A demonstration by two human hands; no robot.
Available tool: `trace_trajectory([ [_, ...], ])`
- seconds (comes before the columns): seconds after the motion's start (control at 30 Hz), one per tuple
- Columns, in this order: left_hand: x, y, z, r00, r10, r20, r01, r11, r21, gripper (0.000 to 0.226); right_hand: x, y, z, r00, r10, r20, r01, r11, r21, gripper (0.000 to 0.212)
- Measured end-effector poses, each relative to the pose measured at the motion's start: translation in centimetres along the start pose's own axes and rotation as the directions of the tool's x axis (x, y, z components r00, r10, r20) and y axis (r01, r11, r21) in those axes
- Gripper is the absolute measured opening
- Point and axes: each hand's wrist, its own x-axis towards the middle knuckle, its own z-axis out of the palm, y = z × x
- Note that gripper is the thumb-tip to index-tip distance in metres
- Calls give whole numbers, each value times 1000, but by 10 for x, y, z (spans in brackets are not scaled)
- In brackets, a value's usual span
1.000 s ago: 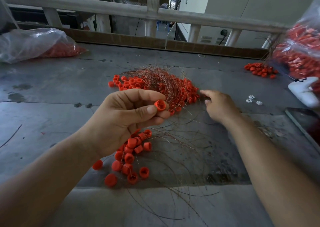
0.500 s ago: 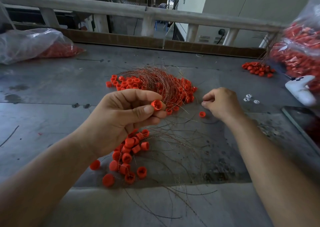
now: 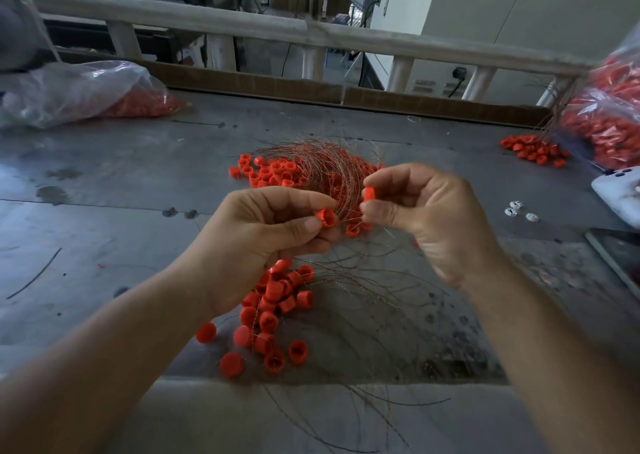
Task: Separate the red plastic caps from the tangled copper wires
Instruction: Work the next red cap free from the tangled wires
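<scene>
My left hand (image 3: 263, 245) pinches a red plastic cap (image 3: 325, 217) between thumb and fingers above the table. My right hand (image 3: 426, 218) is raised close beside it and pinches another red cap (image 3: 369, 194) at its fingertips. Behind both hands lies the tangle of thin copper wires (image 3: 325, 166) mixed with red caps (image 3: 273, 173). Below my left hand, a pile of loose red caps (image 3: 273, 311) sits on the grey table (image 3: 104, 231). Loose copper strands (image 3: 374, 287) spread toward the table's near edge.
A clear plastic bag with red caps (image 3: 79, 93) lies at the far left; a larger bag of caps (image 3: 609, 114) stands at the right, with a small heap of caps (image 3: 533, 150) beside it. A white device (image 3: 620, 193) and small white pieces (image 3: 519, 211) lie right. A railing (image 3: 311, 34) borders the far edge.
My right hand has lifted off the table with a red cap and moved left, up next to my left hand. The left hand has kept its cap.
</scene>
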Motion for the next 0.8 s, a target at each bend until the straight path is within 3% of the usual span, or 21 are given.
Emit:
trace_trajectory([
  [0.37, 0, 2, 0, 1000, 11, 7, -12, 999, 53, 18, -9, -1, 20, 991, -50, 124, 50, 999, 3, 21],
  [0.5, -1, 3, 2, 1000, 17, -6, -17, 996, 84, 20, -10, -2, 22, 988, -95, 125, 103, 993, -65, 20],
  [0.67, 0, 2, 3, 998, 21, -66, -14, 994, 113, 20, -14, 1, 26, 978, -173, 117, 200, 940, -276, 23],
  [0.8, 0, 2, 2, 996, 40, -79, -30, 991, 129, 21, -14, 1, 27, 976, -197, 97, 218, 927, -306, 25],
])
